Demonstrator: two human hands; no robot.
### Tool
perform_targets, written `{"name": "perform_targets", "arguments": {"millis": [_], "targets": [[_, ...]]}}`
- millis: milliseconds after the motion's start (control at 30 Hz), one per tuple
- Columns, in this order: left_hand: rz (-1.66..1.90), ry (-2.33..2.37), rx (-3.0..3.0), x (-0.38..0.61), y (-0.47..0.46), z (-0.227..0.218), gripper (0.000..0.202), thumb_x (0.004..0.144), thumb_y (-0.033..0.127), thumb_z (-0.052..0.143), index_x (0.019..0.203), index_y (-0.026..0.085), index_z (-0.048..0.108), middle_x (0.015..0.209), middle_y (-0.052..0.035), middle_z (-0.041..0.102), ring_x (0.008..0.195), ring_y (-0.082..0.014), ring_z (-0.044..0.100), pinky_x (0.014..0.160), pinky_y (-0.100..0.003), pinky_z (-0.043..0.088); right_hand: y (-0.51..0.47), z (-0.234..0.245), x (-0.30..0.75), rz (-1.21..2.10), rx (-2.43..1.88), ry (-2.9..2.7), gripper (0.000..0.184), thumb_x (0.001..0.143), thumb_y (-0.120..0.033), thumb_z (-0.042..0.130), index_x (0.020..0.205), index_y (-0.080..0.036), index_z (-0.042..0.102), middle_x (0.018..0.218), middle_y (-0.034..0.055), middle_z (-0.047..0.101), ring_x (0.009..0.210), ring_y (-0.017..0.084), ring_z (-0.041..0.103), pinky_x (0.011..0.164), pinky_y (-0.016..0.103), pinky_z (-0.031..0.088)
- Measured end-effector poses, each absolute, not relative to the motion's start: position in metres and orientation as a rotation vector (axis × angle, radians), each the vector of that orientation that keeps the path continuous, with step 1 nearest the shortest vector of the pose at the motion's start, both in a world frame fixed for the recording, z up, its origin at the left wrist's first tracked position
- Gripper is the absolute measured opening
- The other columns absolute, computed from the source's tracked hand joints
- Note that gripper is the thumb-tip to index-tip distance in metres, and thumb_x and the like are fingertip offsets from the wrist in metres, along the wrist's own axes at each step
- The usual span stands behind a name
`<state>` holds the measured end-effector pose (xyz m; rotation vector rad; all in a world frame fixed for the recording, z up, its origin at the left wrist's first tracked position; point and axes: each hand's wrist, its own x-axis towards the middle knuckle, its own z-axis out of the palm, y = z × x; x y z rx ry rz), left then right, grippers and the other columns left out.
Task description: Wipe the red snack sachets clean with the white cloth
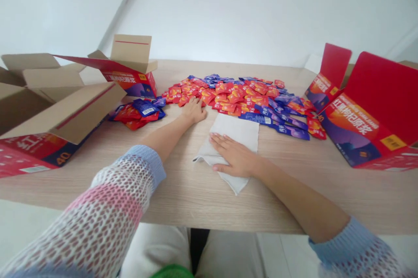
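Note:
My right hand (232,154) lies flat on a light grey-white cloth (244,130), fingers stretched out together. The cloth is spread on the table, with its near corner pointing at me and its left edge rucked up. My left hand (195,111) rests at the near edge of a wide pile of red and blue sachets (233,93). Its fingertips touch the red sachets there, and I see no sachet gripped in it. The far edge of the cloth meets the pile. A smaller heap of sachets (140,112) lies to the left of that hand.
Open cardboard boxes stand on the wooden table (196,199): a near left box (62,139), a far left box (130,78), a near right box (362,134) and a far right box (323,86). Their flaps stick out. A white wall (244,12) rises behind.

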<state>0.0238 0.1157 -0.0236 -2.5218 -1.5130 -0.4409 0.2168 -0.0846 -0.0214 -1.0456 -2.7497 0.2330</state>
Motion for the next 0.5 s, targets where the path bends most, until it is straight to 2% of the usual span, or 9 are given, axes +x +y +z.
{"name": "perform_targets", "arguments": {"millis": [100, 200, 300, 333, 400, 467, 500], "targets": [[-0.421, -1.563, -2.563, 0.018, 0.115, -0.030, 0.064, 0.092, 0.045, 0.038, 0.143, 0.007, 0.043, 0.150, -0.0177, 0.037, 0.141, -0.0313, 0.026, 0.112, -0.041, 0.023, -0.084, -0.025, 0.215, 0.211, -1.124, -2.699, 0.078, 0.095, -0.059, 0.028, 0.149, -0.003, 0.025, 0.157, 0.0218, 0.016, 0.147, 0.026, 0.013, 0.119, 0.046, 0.017], [-0.389, -1.565, -2.616, 0.004, 0.102, -0.031, 0.069, 0.092, 0.060, 0.036, 0.146, 0.017, 0.042, 0.155, -0.0143, 0.029, 0.144, -0.0338, 0.019, 0.113, -0.044, 0.019, -0.083, -0.025, 0.212, 0.258, -1.147, -2.658, 0.069, 0.098, -0.051, 0.025, 0.147, -0.003, 0.032, 0.156, 0.0208, 0.022, 0.146, 0.025, 0.017, 0.120, 0.044, 0.017], [-0.329, -1.543, -2.698, -0.008, 0.082, -0.026, 0.070, 0.090, 0.068, 0.035, 0.147, 0.028, 0.039, 0.158, -0.0106, 0.023, 0.146, -0.0351, 0.011, 0.113, -0.050, 0.014, -0.081, -0.025, 0.211, 0.412, -1.131, -2.524, 0.066, 0.098, -0.053, 0.026, 0.142, -0.006, 0.042, 0.153, 0.0190, 0.033, 0.143, 0.026, 0.027, 0.118, 0.046, 0.020], [-0.298, -1.530, -2.731, -0.012, 0.074, -0.024, 0.069, 0.090, 0.069, 0.034, 0.147, 0.031, 0.038, 0.159, -0.0097, 0.022, 0.146, -0.0350, 0.010, 0.113, -0.051, 0.014, -0.079, -0.025, 0.213, 0.499, -1.158, -2.427, 0.066, 0.097, -0.055, 0.026, 0.138, -0.008, 0.048, 0.148, 0.0183, 0.042, 0.139, 0.027, 0.036, 0.116, 0.047, 0.025], [-0.207, -1.451, -2.833, -0.018, 0.056, -0.020, 0.069, 0.090, 0.069, 0.035, 0.149, 0.034, 0.034, 0.159, -0.0088, 0.022, 0.145, -0.0342, 0.014, 0.111, -0.053, 0.016, -0.075, -0.026, 0.218, 0.694, -1.286, -2.153, 0.072, 0.095, -0.063, 0.022, 0.123, -0.010, 0.060, 0.125, 0.0172, 0.064, 0.121, 0.030, 0.056, 0.105, 0.049, 0.040], [-0.194, -1.342, -2.893, -0.023, 0.035, -0.016, 0.067, 0.090, 0.069, 0.034, 0.148, 0.035, 0.035, 0.158, -0.0069, 0.025, 0.145, -0.0325, 0.018, 0.111, -0.052, 0.017, -0.067, -0.028, 0.226, 0.824, -1.402, -1.832, 0.081, 0.091, -0.070, 0.014, 0.112, -0.010, 0.065, 0.101, 0.0147, 0.072, 0.100, 0.030, 0.066, 0.091, 0.047, 0.050], [-0.203, -1.288, -2.910, -0.025, 0.024, -0.015, 0.067, 0.090, 0.070, 0.035, 0.147, 0.035, 0.037, 0.157, -0.0070, 0.028, 0.144, -0.0321, 0.021, 0.111, -0.051, 0.018, -0.063, -0.029, 0.230, 0.828, -1.392, -1.746, 0.086, 0.091, -0.071, 0.008, 0.114, -0.010, 0.064, 0.098, 0.0144, 0.072, 0.095, 0.030, 0.067, 0.086, 0.046, 0.052]]}}
